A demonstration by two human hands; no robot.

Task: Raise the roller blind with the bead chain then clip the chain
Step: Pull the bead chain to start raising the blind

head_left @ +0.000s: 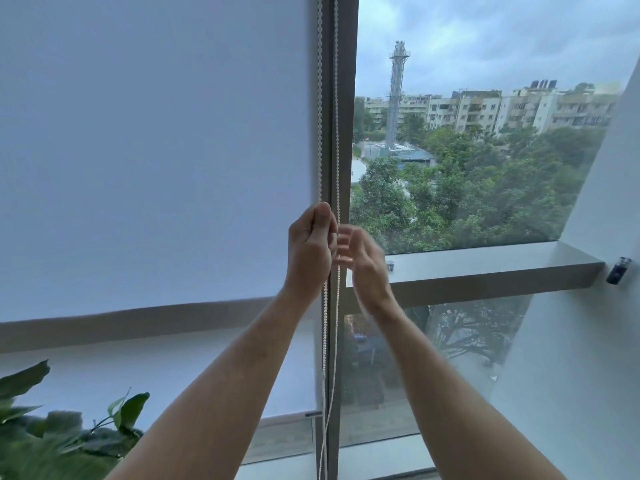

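A white roller blind (156, 161) covers the left window pane; its bottom bar (287, 415) hangs a little above the lower sill. Two strands of white bead chain (320, 98) run down along the dark window frame (346, 133). My left hand (310, 247) is closed in a fist around the left strand at mid height. My right hand (363, 261) is blurred, just right of the chain, fingers spread and holding nothing. The right strand (336, 98) passes between both hands. No chain clip is visible.
The right pane is uncovered glass showing trees and buildings. A grey horizontal ledge (485, 268) crosses it at hand height. A small dark device (618, 270) sits on the white wall at right. Green plant leaves (69, 434) fill the lower left corner.
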